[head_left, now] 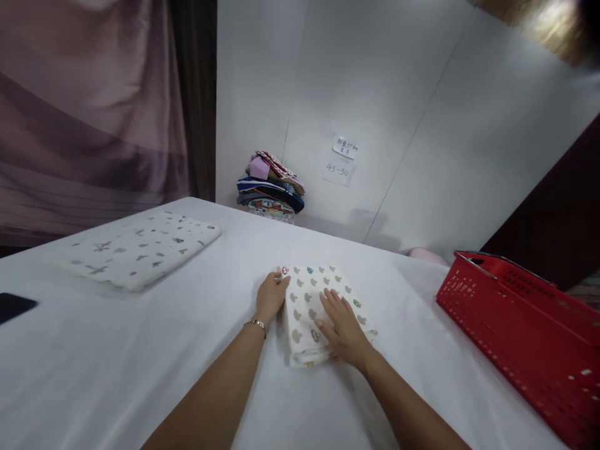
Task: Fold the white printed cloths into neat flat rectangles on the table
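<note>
Behind everything, a pale panelled wall point(398, 94). In front of it, a table point(197, 350) under a white covering, with a pinkish curtain point(84, 94) hanging at the far left. On the right side, a red perforated basket point(515, 325), contents not visible. To the left, a grey-printed white cloth point(145, 250), lying flat, well apart from the hands. Between that and the basket, on the table, the mushroom-print cloth point(304, 306), folded into a layered rectangle, near edge slightly loose. Beyond the table's far edge, by the wall, a pile of textiles point(270, 187).

On the mushroom-print cloth, the right hand point(344, 331), spread flat, palm down, gripping nothing. At its far-left corner, the left hand point(272, 297), fingers bent; cannot tell whether pinching or merely touching. Apparently at the stage of smoothing and squaring the folded layers. Called for next, probably: steady contact at that corner and light, even palm pressure toward the loose near edge, without dragging upper layers askew.

Smallest, two handwritten papers point(345, 147) on the wall and a bracelet point(257, 324) on the left wrist.
</note>
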Demonstrator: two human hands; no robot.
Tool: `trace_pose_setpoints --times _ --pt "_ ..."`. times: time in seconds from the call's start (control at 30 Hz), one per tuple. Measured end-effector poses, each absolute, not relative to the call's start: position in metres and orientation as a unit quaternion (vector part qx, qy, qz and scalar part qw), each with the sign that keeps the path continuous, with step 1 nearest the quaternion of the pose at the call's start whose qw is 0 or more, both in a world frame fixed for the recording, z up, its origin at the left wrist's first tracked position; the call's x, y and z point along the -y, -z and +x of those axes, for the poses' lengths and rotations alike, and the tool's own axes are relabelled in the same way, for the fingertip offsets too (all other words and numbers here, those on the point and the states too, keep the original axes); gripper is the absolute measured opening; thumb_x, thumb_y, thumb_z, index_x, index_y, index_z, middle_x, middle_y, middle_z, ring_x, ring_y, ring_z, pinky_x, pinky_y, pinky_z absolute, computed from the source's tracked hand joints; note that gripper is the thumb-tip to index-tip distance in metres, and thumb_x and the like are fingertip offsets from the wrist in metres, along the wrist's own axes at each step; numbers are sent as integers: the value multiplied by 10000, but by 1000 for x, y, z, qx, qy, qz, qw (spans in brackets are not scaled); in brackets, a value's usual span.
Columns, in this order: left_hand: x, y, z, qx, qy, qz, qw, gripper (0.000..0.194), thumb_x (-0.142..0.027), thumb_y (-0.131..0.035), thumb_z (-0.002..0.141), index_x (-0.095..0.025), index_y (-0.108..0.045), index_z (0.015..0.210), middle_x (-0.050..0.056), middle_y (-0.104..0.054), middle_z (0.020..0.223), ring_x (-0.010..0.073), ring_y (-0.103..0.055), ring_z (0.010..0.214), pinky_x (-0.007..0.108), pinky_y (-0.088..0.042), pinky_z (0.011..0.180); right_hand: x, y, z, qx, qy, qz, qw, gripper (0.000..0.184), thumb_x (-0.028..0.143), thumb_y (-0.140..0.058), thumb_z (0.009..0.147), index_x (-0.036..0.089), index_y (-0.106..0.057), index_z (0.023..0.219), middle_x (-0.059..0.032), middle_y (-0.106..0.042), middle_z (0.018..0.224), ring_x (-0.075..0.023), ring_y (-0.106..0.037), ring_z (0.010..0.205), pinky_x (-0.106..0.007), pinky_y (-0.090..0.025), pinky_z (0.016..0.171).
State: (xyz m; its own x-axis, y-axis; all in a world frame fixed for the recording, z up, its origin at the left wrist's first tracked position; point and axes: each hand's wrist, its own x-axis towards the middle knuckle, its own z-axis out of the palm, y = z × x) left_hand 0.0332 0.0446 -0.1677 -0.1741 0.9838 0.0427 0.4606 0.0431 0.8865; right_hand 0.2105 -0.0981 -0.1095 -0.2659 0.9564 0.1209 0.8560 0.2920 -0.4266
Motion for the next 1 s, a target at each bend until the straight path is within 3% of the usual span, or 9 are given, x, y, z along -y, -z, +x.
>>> trace_pose_setpoints --times 0.23,0.47,0.6,0.7,0.83,1.0 --pt "-39 162 32 -658 -392 590 257 351 -435 -510 814 -196 -571 1063 58 -671 986 203 -613 892 276 -428 738 90 142 225 790 -131 -592 89 614 497 -319 917 136 -318 1415 -110 -194 1493 -244 -115 1391 -468 -76 1119" --pt "-36 155 30 -668 -381 582 265 284 -395 -532 807 -193 -598 996 51 -664 995 198 -605 895 274 -426 748 35 122 220 785 -143 -584 149 599 534 -368 894 236 -321 1412 -71 -226 1496 -245 -145 1386 -479 -121 1101" --pt "-34 152 30 -667 -383 579 272 264 -393 -518 819 -189 -599 966 55 -665 979 196 -610 882 268 -420 728 -25 120 190 793 -95 -578 170 595 496 -323 917 189 -281 1425 -85 -176 1510 -229 -88 1396 -470 -106 1103" --pt "-35 155 29 -665 -384 581 268 251 -400 -510 823 -199 -603 942 48 -669 959 190 -614 848 264 -416 702 -52 131 170 795 -75 -578 166 555 462 -298 931 177 -312 1406 -95 -220 1498 -220 -115 1392 -468 -105 1103" --pt "-39 163 29 -670 -381 575 275 251 -372 -511 821 -201 -600 982 45 -667 978 182 -610 859 253 -414 695 -58 152 163 802 -65 -575 149 510 421 -253 947 180 -351 1386 -93 -295 1470 -219 -183 1378 -461 -112 1102" --pt "-41 166 30 -677 -368 577 270 270 -400 -501 815 -207 -596 978 46 -663 978 193 -607 858 262 -405 676 -58 155 164 804 -77 -570 149 535 432 -241 947 153 -349 1391 -102 -285 1474 -226 -176 1378 -457 -102 1105"
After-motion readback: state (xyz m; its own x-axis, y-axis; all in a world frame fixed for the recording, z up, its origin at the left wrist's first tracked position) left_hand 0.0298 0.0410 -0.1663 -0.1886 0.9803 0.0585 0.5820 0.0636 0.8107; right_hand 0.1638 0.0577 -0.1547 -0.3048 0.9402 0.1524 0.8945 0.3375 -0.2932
